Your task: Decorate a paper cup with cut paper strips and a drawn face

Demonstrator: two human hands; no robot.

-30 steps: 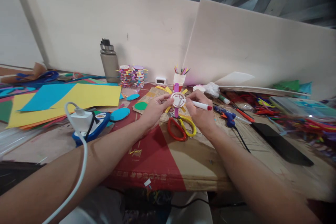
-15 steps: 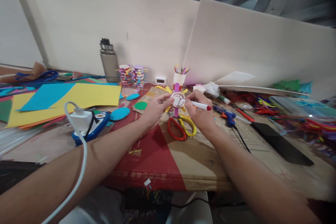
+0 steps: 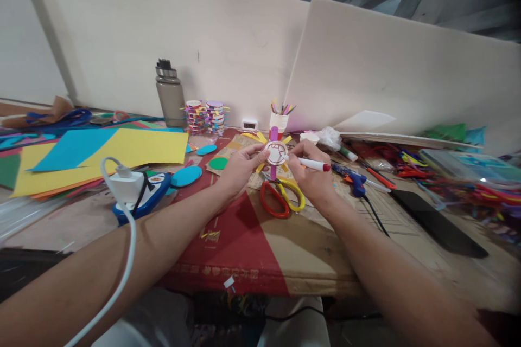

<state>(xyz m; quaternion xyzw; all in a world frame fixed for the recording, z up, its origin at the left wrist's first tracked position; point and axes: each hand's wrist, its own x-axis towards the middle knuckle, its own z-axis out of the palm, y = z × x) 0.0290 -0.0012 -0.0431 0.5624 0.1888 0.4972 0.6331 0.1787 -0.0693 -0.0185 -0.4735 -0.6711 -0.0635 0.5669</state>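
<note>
My left hand (image 3: 248,161) is closed on the left edge of a paper craft (image 3: 277,152), a white disc with a dark red outline and a drawing inside. Purple and yellow strips stick out around the disc. In my right hand (image 3: 308,171) is a white marker (image 3: 310,164) with a red end pointing right. Its writing end meets or nearly meets the disc's right side; contact is hard to tell. Just below the craft lie scissors (image 3: 277,207) with one red and one yellow handle loop.
Left are coloured sheets (image 3: 150,146), a water bottle (image 3: 169,95) and a blue power strip (image 3: 152,195) with a white cable crossing my left forearm. Behind stands a cup of pencils (image 3: 279,119). Right are a blue glue gun (image 3: 358,185), a black phone (image 3: 439,222) and a plastic box (image 3: 468,165).
My right hand and the marker have shifted very slightly. The disc is tilted a little differently, and the drawing on its right side shows more lines.
</note>
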